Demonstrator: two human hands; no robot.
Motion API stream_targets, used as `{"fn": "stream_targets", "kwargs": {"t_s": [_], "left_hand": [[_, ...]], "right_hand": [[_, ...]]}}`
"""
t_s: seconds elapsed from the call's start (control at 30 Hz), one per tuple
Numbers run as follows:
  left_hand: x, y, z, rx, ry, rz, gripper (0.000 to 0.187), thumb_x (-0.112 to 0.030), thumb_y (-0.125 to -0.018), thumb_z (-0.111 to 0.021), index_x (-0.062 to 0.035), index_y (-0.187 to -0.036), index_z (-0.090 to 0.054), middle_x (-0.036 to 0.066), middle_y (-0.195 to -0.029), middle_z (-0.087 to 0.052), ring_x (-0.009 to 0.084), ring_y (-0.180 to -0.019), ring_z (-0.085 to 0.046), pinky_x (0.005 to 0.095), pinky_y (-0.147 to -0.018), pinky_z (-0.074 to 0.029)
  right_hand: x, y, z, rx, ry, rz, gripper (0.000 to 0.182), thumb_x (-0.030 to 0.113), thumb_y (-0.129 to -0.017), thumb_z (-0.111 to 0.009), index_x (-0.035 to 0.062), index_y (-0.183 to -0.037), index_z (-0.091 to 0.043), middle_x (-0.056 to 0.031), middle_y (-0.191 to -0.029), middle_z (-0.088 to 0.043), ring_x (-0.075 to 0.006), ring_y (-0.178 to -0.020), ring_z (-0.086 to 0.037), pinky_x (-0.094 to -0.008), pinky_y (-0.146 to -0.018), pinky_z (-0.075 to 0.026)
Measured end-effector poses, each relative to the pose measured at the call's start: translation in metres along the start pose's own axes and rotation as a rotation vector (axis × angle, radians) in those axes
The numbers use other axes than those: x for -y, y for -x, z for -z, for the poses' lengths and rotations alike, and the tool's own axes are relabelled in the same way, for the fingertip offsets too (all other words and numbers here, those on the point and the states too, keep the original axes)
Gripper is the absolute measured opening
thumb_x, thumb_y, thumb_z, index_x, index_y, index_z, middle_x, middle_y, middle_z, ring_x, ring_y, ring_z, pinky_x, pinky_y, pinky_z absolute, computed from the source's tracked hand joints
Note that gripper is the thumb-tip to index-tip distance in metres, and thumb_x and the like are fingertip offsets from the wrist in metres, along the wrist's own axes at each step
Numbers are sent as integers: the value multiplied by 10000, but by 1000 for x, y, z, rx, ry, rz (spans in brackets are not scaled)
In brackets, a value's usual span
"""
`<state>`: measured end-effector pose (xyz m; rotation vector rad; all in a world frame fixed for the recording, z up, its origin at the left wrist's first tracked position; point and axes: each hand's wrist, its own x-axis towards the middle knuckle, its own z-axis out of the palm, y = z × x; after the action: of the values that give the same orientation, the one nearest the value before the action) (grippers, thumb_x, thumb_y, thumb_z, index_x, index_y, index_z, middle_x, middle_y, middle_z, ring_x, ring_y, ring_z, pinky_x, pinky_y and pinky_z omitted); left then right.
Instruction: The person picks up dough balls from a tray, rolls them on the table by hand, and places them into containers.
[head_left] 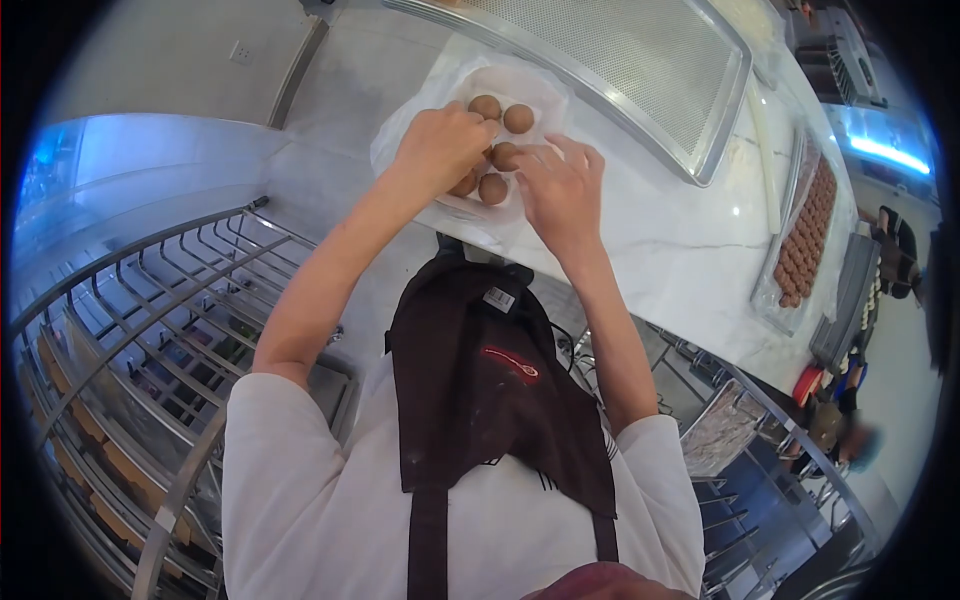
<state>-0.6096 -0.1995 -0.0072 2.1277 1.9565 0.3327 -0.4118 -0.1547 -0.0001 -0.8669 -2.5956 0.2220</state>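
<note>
Several round brown balls, which look like dough, sit in a shallow pale tray (552, 100) with clear plastic film (395, 125) around it. My left hand (437, 150) reaches over the tray from the left, fingers curled closed. Its fingertips are near an upper ball (485, 107) and hide part of the group; what they hold, if anything, is hidden. From the right, my right hand (562, 190) has its fingertips against a middle brown ball (504, 156). Two other balls, one upper right (518, 119) and one lower (493, 188), show plainly.
A large perforated metal tray (640, 60) lies behind on the white marble table (660, 230). To the right is a plastic-lined tray with rows of brown pieces (808, 230). Metal racks (150, 300) stand at my left and lower right. Another person (850, 440) is at far right.
</note>
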Motion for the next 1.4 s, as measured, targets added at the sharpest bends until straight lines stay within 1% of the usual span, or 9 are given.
{"fn": "stream_targets", "kwargs": {"t_s": [0.2,0.3,0.43,0.67,0.8,0.97,1.17,1.27,1.4], "left_hand": [[0,-3,-6,54,-97,20,86,-216,-787,-687,-131,-780,-689,29,-841,-684,237,-861,-661,399,-651,-547],[-1,0,-8,29,-111,69,114,-245,-799,-680,-133,-779,-691,26,-825,-683,235,-843,-664,397,-647,-546],[-2,6,-3,-87,-64,45,115,-258,-793,-688,-145,-772,-682,30,-779,-673,248,-796,-667,405,-645,-544],[-9,24,26,80,42,25,224,-259,-729,-786,-101,-846,-679,41,-785,-688,256,-819,-677,403,-633,-546],[-9,31,6,56,-10,28,156,-261,-728,-740,-129,-755,-661,35,-775,-669,263,-775,-664,414,-621,-529],[-8,28,-4,113,-99,52,126,-230,-733,-716,-120,-717,-656,40,-737,-668,261,-736,-661,424,-584,-524],[-4,32,-6,-22,-59,-3,90,-223,-733,-717,-146,-720,-671,13,-758,-675,250,-737,-660,424,-587,-529],[-5,35,9,97,-40,-5,84,-226,-719,-732,-168,-760,-687,6,-768,-674,244,-738,-660,402,-599,-531],[-5,42,23,-66,88,123,212,-292,-763,-769,-143,-885,-680,23,-821,-678,240,-774,-670,389,-591,-522]], "right_hand": [[1,-11,-24,125,121,8,181,135,-776,-737,155,-953,-706,-16,-1015,-692,-269,-1157,-575,-543,-1051,-342],[2,-9,-21,161,141,-75,170,144,-779,-744,150,-945,-706,-17,-1010,-686,-270,-1153,-580,-539,-1043,-348],[3,-3,-13,8,-3,-34,126,149,-771,-756,123,-871,-683,-19,-1002,-670,-261,-1117,-587,-522,-1025,-361],[9,-1,4,143,-103,62,124,131,-751,-753,100,-812,-650,-12,-949,-642,-235,-992,-581,-474,-979,-387],[10,1,-3,140,-55,70,122,127,-755,-746,93,-812,-644,-11,-945,-640,-223,-1000,-583,-473,-981,-381],[6,3,6,66,-68,6,121,134,-786,-737,84,-833,-637,-28,-968,-647,-234,-1016,-588,-462,-970,-371],[-9,-2,6,-113,-58,-27,132,131,-828,-727,82,-920,-646,-35,-1029,-663,-248,-985,-598,-407,-888,-407],[-21,-20,0,-116,-24,-86,174,123,-822,-723,91,-981,-661,-38,-1011,-659,-264,-944,-594,-395,-829,-425],[-42,-56,-21,-150,11,-68,205,116,-815,-716,107,-1016,-672,-42,-976,-649,-275,-905,-585,-405,-790,-446]]}}
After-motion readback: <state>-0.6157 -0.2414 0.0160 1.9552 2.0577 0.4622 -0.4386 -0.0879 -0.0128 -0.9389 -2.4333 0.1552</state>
